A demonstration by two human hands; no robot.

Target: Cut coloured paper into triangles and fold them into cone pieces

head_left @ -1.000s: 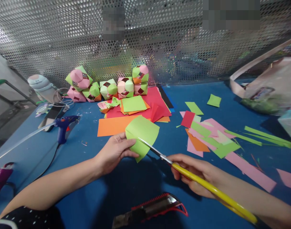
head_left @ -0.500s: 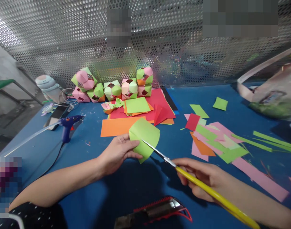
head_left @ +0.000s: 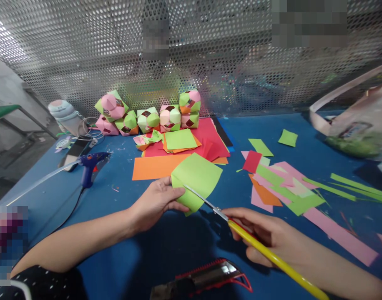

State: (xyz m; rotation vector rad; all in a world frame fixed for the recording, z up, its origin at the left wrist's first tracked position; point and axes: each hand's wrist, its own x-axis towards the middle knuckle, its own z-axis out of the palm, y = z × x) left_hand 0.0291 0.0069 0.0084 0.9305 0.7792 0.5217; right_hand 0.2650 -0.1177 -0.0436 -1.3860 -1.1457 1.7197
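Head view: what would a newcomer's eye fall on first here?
Probably the yellow scissors in the right hand, their blades at the green paper that the left hand holds near the centre. Then the pink and green paper balls lined up at the back of the blue table, before the metal screen, and the loose paper scraps spread over the table's right side.

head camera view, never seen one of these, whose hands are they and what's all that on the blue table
There's no machine here, just one person's bare hands, seen from a camera worn on that person's head, looking forward and down. The left hand holds green paper. The right hand holds yellow-handled scissors, which reach over that paper. On the blue table, paper balls sit at the back, a glue gun lies to the left, paper scraps to the right, and a knife nearest the camera.
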